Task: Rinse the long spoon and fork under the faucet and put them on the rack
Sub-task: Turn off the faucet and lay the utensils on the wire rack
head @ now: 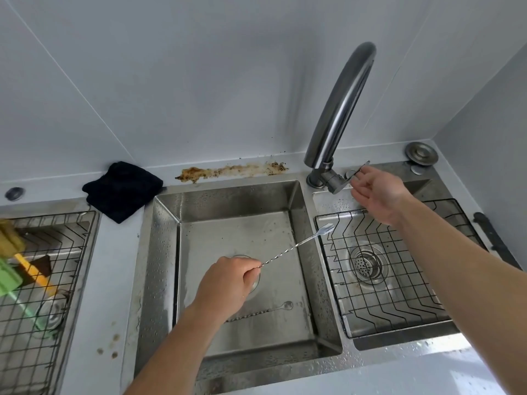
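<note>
Spoon [261, 311] lies in sink [228, 195]; rack [399, 280] right, seemingly adjoining.

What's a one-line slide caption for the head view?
Left hand holds the long fork over the sink; right hand touches the faucet lever; long spoon lies in the basin.

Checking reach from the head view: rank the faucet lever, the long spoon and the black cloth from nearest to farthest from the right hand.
From the right hand:
1. Faucet lever: at its fingertips, by the faucet base.
2. Long spoon: lying on the middle sink's floor, below and to the left.
3. Black cloth: on the counter's back left, beyond the sink.
</note>
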Tool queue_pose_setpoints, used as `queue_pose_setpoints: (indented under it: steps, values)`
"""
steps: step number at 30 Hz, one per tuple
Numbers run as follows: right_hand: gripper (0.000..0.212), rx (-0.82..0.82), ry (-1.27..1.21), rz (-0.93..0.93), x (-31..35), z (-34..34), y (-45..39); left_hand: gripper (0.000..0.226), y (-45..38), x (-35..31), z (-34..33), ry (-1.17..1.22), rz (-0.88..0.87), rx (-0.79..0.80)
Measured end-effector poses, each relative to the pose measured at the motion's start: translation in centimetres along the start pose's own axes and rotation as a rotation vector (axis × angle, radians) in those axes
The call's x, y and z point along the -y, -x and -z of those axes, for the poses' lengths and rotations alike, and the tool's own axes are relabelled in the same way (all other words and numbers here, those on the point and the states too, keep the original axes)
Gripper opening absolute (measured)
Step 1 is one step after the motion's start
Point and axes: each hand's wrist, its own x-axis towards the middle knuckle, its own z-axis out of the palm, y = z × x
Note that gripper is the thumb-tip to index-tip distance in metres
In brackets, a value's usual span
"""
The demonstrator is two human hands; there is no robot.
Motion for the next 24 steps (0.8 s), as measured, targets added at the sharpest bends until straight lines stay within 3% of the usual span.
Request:
queue_pose_setpoints:
  steps: [3,8,12,17,24]
  values:
    - [0.062,-0.009,0.01,0.013,0.0,-0.2,0.3,0.029,0.3,0.2,-0.1,-0.006,0.01,-0.003]
    - [0.055,0.041,0.076,0.081,-0.2,-0.5,2.4,0.014,1.0,0.2,0.1,0.031,0.013,-0.026]
    - [0.051,0.071,0.157,0.151,-1.0,-0.5,4.6,0.019,1.1,-0.4,0.2,-0.024,0.006,0.0]
    - [0.032,0.125,0.619,0.419,-2.3,-0.3,8.1,0.026,0.2,-1.9,0.5,-0.116,-0.025,0.039]
    - [0.028,0.386,1.135,0.711,-3.3,0.6,10.3,0.024,-1.6,-5.4,0.5,-0.193,-0.047,0.065]
